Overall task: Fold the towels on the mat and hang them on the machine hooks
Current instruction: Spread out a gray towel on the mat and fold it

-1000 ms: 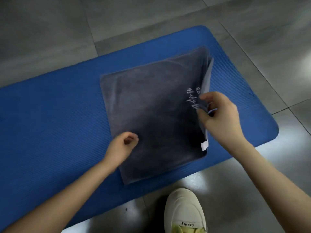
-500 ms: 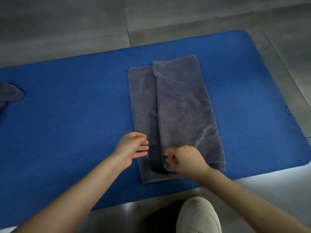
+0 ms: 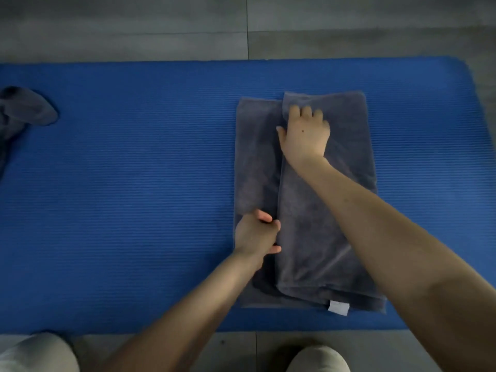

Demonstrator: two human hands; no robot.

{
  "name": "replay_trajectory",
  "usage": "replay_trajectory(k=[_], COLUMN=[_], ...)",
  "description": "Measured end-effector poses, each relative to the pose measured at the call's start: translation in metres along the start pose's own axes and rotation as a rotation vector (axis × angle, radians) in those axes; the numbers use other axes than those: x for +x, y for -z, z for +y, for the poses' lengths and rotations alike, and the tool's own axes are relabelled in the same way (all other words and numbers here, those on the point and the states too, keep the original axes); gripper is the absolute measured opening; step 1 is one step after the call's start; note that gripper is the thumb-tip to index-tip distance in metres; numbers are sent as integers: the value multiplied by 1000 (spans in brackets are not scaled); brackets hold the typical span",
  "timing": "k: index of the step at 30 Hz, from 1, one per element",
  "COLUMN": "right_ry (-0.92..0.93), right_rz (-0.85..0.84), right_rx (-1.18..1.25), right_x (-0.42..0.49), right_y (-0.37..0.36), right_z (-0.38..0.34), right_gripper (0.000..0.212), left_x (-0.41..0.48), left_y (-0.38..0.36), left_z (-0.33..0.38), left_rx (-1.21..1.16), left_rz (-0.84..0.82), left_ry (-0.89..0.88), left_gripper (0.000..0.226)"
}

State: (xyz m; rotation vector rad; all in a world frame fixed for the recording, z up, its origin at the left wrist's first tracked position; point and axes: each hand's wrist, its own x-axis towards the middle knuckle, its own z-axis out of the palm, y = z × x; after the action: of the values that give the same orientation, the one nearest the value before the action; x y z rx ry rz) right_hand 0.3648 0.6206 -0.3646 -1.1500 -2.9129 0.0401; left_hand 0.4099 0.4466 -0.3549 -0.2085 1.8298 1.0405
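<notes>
- Blue mat (image 3: 134, 183) spans the view.
- Grey towel (image 3: 322, 224), folded lengthwise, lies on the mat's right half.
- Crumpled cloth (image 3: 26, 108), probably another towel, lies at the mat's left end.
- Right hand (image 3: 304, 135), fingers spread, presses the towel toward the mat's far edge.
- Left hand (image 3: 255, 234) pinches the flap's edge nearer the mat's front.

The folded grey plush towel (image 3: 316, 237) under both hands is plain slate grey, with paler streaks in the nap beside the left hand (image 3: 256, 232). A small white fabric label (image 3: 338, 308) marks its corner nearer than the right hand (image 3: 304, 132). The bright blue foam mat (image 3: 134, 183) carries fine ribbed lines running crosswise. Far left of the left hand, a crumpled grey cloth (image 3: 26, 108) matches that grey. Beyond the right hand, the dull grey floor tiles (image 3: 161, 28) show thin dark seams.
</notes>
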Motion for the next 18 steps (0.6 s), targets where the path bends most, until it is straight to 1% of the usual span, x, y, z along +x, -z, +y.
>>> replay_trajectory(k=[3, 6, 11, 13, 15, 18], right_ry=[-6, -42, -47, -31, -65, -191], right_rz=[-76, -110, -135, -137, -119, -27], right_rx=[-82, -83, -59, -49, 34, 280], right_x=[24, 37, 41, 40, 39, 36], right_y=[-6, -9, -5, -3, 1, 13], right_z=[-5, -5, 2, 2, 5, 18], right_gripper=[42, 33, 31, 33, 35, 39], left_x=[-2, -2, -7, -8, -9, -12], left_y=[-3, -1, 0, -1, -3, -3], left_z=[-2, -1, 1, 1, 0, 3], left_rx=[78, 188, 202, 217, 234, 227], left_rz=[11, 3, -86, -100, -105, -133], left_ry=[-25, -55, -41, -46, -54, -62], left_gripper=[14, 14, 24, 21, 17, 8])
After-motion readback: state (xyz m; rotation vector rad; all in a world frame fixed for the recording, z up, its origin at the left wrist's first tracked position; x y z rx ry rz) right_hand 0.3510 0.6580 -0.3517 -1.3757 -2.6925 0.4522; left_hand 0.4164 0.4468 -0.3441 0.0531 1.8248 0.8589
